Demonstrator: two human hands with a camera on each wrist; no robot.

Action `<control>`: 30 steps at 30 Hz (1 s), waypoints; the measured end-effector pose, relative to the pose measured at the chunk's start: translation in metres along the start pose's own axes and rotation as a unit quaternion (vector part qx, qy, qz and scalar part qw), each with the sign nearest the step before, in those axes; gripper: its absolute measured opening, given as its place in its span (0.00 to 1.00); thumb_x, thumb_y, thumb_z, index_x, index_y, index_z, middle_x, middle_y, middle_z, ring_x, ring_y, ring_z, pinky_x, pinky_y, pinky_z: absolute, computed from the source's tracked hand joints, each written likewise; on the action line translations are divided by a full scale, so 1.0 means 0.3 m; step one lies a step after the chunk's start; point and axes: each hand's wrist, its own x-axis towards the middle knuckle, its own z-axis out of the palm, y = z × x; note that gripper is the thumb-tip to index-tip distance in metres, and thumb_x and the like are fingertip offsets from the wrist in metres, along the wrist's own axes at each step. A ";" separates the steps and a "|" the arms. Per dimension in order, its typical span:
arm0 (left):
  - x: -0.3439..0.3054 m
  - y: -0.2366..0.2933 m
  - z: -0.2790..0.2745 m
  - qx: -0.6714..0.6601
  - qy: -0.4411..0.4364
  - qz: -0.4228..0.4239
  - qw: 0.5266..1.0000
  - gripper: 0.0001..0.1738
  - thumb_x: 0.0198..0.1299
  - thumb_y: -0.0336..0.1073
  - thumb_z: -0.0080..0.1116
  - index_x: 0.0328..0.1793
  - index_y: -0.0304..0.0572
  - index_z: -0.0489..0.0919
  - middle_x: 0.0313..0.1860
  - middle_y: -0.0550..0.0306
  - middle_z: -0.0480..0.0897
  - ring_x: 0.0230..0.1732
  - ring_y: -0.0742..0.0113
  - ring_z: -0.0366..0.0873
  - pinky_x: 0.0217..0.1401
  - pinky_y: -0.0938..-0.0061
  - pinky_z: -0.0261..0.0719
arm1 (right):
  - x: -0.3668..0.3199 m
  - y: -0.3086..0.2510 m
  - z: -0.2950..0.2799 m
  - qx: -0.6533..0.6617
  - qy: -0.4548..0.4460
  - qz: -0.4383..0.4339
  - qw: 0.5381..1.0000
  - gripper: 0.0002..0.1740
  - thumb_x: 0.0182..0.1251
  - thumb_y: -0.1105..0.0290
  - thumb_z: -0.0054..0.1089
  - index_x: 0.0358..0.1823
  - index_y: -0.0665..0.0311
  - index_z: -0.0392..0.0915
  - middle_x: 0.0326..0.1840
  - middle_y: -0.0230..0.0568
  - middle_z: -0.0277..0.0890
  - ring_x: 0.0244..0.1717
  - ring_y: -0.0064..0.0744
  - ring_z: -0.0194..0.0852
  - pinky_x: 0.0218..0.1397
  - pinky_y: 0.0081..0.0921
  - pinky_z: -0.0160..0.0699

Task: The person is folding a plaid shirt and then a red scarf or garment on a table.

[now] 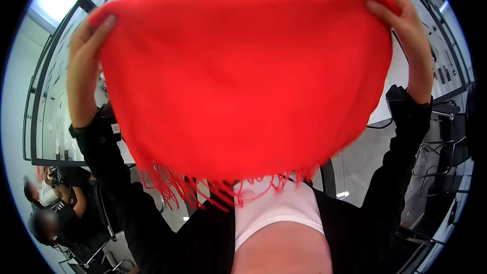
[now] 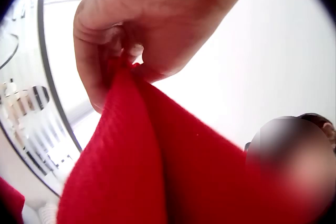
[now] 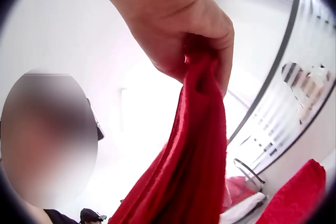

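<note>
A red fringed scarf [image 1: 243, 76] is spread wide between my two raised hands, filling the middle of the head view. Its fringe [image 1: 182, 187] hangs at the lower edge, in front of the white top. My left hand [image 1: 89, 45] pinches the upper left corner, thumb on the near side. At the upper right corner, my right hand [image 1: 406, 20] grips the cloth the same way. The left wrist view shows the scarf [image 2: 121, 155] dropping in a fold from the curled fingers. In the right wrist view the gathered cloth [image 3: 197, 129] hangs in several pleats below the hand.
Behind the scarf, part of a white table [image 1: 398, 66] shows at the right. Chairs [image 1: 439, 157] stand at the right side. Other people [image 1: 61, 203] sit at the lower left. A glass partition with a dark frame [image 1: 38, 116] runs along the left.
</note>
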 end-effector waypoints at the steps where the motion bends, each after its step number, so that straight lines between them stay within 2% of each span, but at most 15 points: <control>1: 0.004 -0.035 0.023 -0.004 -0.032 -0.021 0.999 0.21 0.58 0.46 0.56 0.50 0.38 0.77 0.34 0.55 0.81 0.33 0.71 0.79 0.39 0.82 0.75 | 0.007 0.001 0.036 0.017 -0.041 0.027 0.999 0.26 0.58 0.54 0.60 0.52 0.63 0.74 0.38 0.39 0.78 0.39 0.28 0.77 0.46 0.20 0.73; 2: 0.003 -0.061 0.054 -0.026 -0.042 -0.033 0.998 0.20 0.59 0.45 0.55 0.50 0.38 0.77 0.35 0.55 0.81 0.33 0.72 0.79 0.38 0.83 0.75 | 0.014 0.031 0.079 0.006 -0.026 -0.003 1.000 0.23 0.56 0.54 0.61 0.42 0.67 0.76 0.28 0.37 0.77 0.29 0.24 0.77 0.35 0.17 0.75; 7: -0.009 -0.112 0.253 -0.098 -0.085 -0.120 0.984 0.17 0.59 0.39 0.55 0.49 0.34 0.76 0.34 0.57 0.80 0.33 0.75 0.79 0.31 0.85 0.77 | 0.067 0.129 0.247 -0.026 -0.095 0.095 0.991 0.21 0.56 0.56 0.59 0.39 0.70 0.77 0.28 0.41 0.77 0.27 0.26 0.76 0.32 0.16 0.73; 10: -0.017 -0.129 0.353 -0.086 -0.139 -0.127 0.978 0.14 0.61 0.36 0.53 0.49 0.36 0.74 0.37 0.60 0.78 0.36 0.79 0.76 0.37 0.86 0.75 | 0.076 0.129 0.329 -0.043 -0.102 0.098 0.989 0.19 0.54 0.60 0.59 0.37 0.71 0.77 0.26 0.41 0.76 0.26 0.27 0.75 0.30 0.19 0.73; 11: -0.009 -0.137 0.354 -0.046 -0.131 -0.080 0.987 0.13 0.62 0.36 0.53 0.48 0.37 0.74 0.36 0.61 0.77 0.36 0.79 0.74 0.38 0.86 0.73 | 0.080 0.127 0.338 -0.055 -0.096 0.086 0.990 0.17 0.55 0.60 0.59 0.36 0.70 0.77 0.26 0.41 0.75 0.26 0.27 0.74 0.30 0.19 0.73; 14: -0.002 -0.149 0.336 0.007 -0.109 0.022 0.994 0.09 0.64 0.35 0.50 0.45 0.39 0.72 0.34 0.66 0.71 0.37 0.81 0.66 0.41 0.86 0.63 | 0.077 0.159 0.300 -0.061 -0.084 -0.008 0.995 0.12 0.58 0.64 0.56 0.32 0.67 0.74 0.24 0.37 0.71 0.25 0.24 0.68 0.30 0.19 0.68; 15: 0.004 -0.155 0.306 0.005 -0.103 0.065 0.993 0.11 0.62 0.38 0.53 0.42 0.38 0.73 0.33 0.60 0.75 0.35 0.76 0.70 0.40 0.81 0.67 | 0.068 0.153 0.274 -0.057 -0.081 -0.023 0.995 0.11 0.58 0.65 0.56 0.32 0.67 0.73 0.24 0.36 0.70 0.25 0.24 0.67 0.30 0.19 0.67; 19: -0.069 -0.107 0.161 -0.096 -0.155 0.055 0.982 0.09 0.63 0.34 0.48 0.45 0.37 0.72 0.38 0.65 0.73 0.42 0.77 0.67 0.47 0.82 0.64 | -0.024 0.081 0.143 -0.029 -0.103 -0.092 0.990 0.08 0.58 0.69 0.55 0.32 0.65 0.70 0.25 0.34 0.66 0.27 0.22 0.62 0.33 0.20 0.63; 20: -0.113 -0.096 0.119 -0.152 -0.130 0.040 0.979 0.09 0.63 0.32 0.45 0.45 0.36 0.72 0.38 0.62 0.72 0.44 0.76 0.68 0.48 0.80 0.64 | -0.040 0.062 0.093 -0.017 -0.141 -0.127 0.982 0.08 0.56 0.71 0.57 0.34 0.66 0.71 0.27 0.33 0.68 0.28 0.22 0.64 0.34 0.19 0.64; 22: -0.169 -0.098 0.037 -0.211 -0.132 0.064 0.966 0.17 0.57 0.41 0.51 0.42 0.32 0.73 0.38 0.55 0.73 0.43 0.68 0.71 0.47 0.78 0.66 | -0.086 0.014 0.035 0.086 -0.154 -0.172 0.969 0.13 0.53 0.73 0.57 0.40 0.72 0.74 0.32 0.39 0.75 0.33 0.27 0.74 0.39 0.20 0.71; 24: -0.225 -0.155 -0.020 -0.219 -0.072 0.161 0.960 0.17 0.54 0.43 0.54 0.31 0.32 0.71 0.34 0.46 0.76 0.34 0.58 0.77 0.42 0.67 0.74 | -0.092 -0.042 -0.008 0.110 -0.209 -0.301 0.924 0.09 0.55 0.74 0.55 0.37 0.72 0.74 0.36 0.45 0.76 0.36 0.32 0.77 0.40 0.23 0.75; 25: -0.198 -0.131 -0.030 -0.276 -0.188 0.252 0.908 0.12 0.56 0.37 0.53 0.29 0.36 0.68 0.35 0.44 0.78 0.37 0.54 0.78 0.47 0.64 0.73 | -0.095 -0.056 -0.014 0.155 -0.253 -0.345 0.890 0.07 0.56 0.74 0.55 0.35 0.70 0.74 0.39 0.46 0.76 0.39 0.34 0.77 0.43 0.24 0.75; 27: -0.130 -0.033 -0.025 -0.384 -0.475 0.341 0.714 0.12 0.59 0.26 0.51 0.26 0.44 0.62 0.38 0.42 0.82 0.43 0.47 0.81 0.56 0.56 0.73 | -0.112 -0.078 -0.008 0.243 -0.361 -0.403 0.805 0.03 0.59 0.75 0.54 0.32 0.66 0.73 0.44 0.48 0.76 0.46 0.38 0.76 0.48 0.27 0.76; 29: -0.179 0.073 0.031 -0.414 -0.515 0.334 0.672 0.08 0.63 0.30 0.47 0.29 0.41 0.67 0.44 0.39 0.80 0.50 0.48 0.79 0.60 0.53 0.69 | -0.129 -0.129 0.021 0.300 -0.444 -0.421 0.732 0.03 0.61 0.75 0.53 0.29 0.63 0.73 0.49 0.50 0.76 0.52 0.41 0.75 0.53 0.30 0.77; 30: -0.180 0.085 0.051 -0.423 -0.565 0.333 0.625 0.06 0.61 0.28 0.49 0.30 0.39 0.69 0.45 0.37 0.79 0.50 0.49 0.78 0.59 0.53 0.70 | -0.139 -0.166 0.030 0.300 -0.462 -0.412 0.725 0.04 0.60 0.75 0.55 0.28 0.63 0.75 0.51 0.50 0.75 0.54 0.40 0.74 0.58 0.29 0.71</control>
